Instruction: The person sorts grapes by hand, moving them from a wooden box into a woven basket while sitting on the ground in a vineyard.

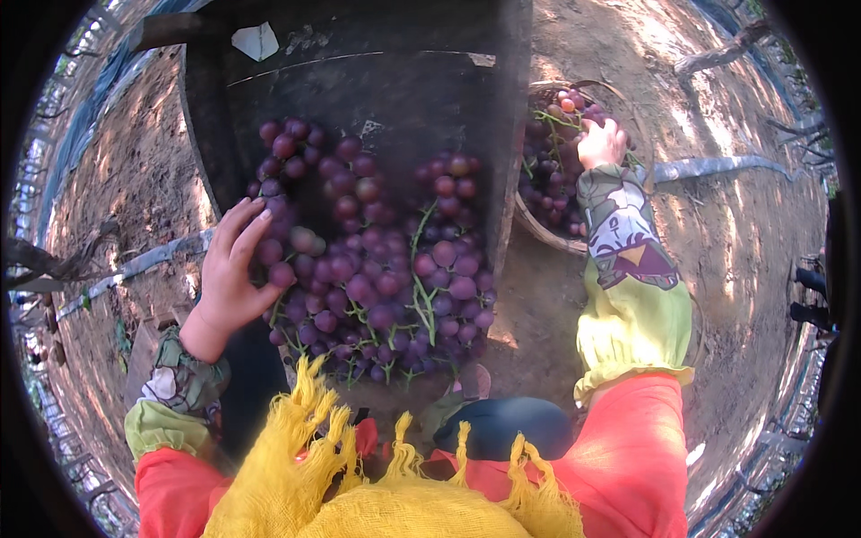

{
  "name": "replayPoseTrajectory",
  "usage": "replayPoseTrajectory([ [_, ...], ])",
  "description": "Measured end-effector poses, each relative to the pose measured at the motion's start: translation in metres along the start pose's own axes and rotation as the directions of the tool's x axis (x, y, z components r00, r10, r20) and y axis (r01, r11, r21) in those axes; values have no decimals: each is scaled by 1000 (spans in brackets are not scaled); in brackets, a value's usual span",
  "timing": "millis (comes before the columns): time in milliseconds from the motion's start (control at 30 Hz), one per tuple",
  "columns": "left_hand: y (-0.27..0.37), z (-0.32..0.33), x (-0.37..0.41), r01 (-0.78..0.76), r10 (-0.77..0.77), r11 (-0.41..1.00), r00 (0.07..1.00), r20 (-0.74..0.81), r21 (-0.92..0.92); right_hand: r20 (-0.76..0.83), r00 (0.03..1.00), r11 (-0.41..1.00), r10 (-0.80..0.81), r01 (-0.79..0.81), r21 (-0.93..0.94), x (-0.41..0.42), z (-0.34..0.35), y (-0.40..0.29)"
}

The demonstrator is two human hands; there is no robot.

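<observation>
Many bunches of purple-red grapes (383, 282) with green stems lie piled at the near end of a dark board-like surface (430, 87). My left hand (239, 269) rests against the left side of the pile, thumb and fingers spread around the outermost grapes; whether it grips them is not plain. To the right stands a round woven basket (548, 234) with more grape bunches (555, 181) in it. My right hand (602, 143) reaches into the basket over the bunches, its fingers curled at the grapes and stems; the fingertips are partly hidden.
A pale scrap (255, 42) lies on the far left of the dark surface. Bare soil (713, 269) surrounds it, crossed by a pale hose or strip (726, 167). Gnarled vine trunks (723, 54) stand at the sides. Dark legs, apparently another person's, show at the far right edge.
</observation>
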State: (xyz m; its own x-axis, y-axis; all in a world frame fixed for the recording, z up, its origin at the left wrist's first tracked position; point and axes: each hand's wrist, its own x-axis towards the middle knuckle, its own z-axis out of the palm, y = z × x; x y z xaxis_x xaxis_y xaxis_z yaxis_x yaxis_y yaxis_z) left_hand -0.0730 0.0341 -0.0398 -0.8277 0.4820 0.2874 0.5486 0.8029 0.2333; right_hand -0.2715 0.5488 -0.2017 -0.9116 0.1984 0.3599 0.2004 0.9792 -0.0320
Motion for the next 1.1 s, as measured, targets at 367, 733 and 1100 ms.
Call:
replayPoseTrajectory([
  [367, 3, 3, -9, 106, -108, 993, 993, -57, -43, 134, 990, 995, 41, -28, -95, -3, -21, -3],
  [733, -15, -14, -39, 124, -143, 977, 985, -100, -175, 814, 577, 536, 67, -709, 458, -47, -202, -29],
  [1100, -26, -10, -47, -64, 7, 980, 957, -289, -187, 779, 490, 23, -392, -841, 540, -92, -354, -145],
])
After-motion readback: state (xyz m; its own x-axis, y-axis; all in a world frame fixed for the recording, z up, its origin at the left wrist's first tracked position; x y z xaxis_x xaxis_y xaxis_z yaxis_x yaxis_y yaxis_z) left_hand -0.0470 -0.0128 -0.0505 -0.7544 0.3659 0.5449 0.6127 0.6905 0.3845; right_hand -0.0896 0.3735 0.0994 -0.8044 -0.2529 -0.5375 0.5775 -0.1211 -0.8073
